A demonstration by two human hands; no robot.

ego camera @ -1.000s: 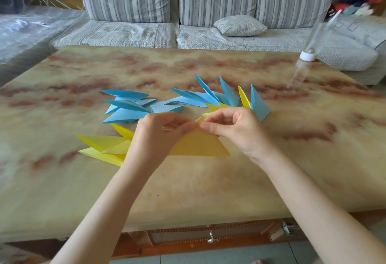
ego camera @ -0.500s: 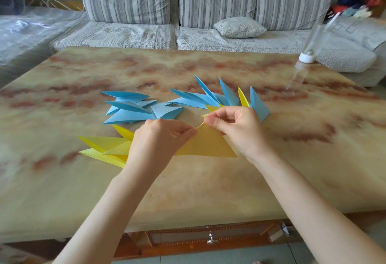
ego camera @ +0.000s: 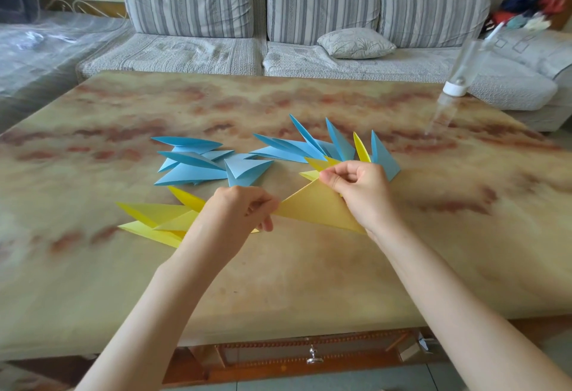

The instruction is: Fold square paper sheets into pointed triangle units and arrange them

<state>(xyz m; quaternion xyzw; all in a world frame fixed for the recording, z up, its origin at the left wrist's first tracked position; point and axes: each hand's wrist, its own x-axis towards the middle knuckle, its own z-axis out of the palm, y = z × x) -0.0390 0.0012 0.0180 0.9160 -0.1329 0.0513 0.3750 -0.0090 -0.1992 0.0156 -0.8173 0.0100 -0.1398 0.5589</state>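
Head view: yellow paper sheet folded into a triangle [ego camera: 318, 208] spans between both hands, just above the marbled tabletop [ego camera: 309, 282]. Left hand [ego camera: 235, 214] pinches its left corner, fingers curled. Right hand [ego camera: 359, 189] pinches the top point. Blue pointed paper units [ego camera: 198, 163] lie beyond; yellow pointed units [ego camera: 154, 220] lie left.

On the table [ego camera: 278, 282], around the half-folded sheet [ego camera: 318, 209], lie the first pile of units [ego camera: 154, 220] at nine o'clock, second pile [ego camera: 198, 164] at eleven, third pile [ego camera: 328, 149] at one, bottle [ego camera: 454, 90] at two.
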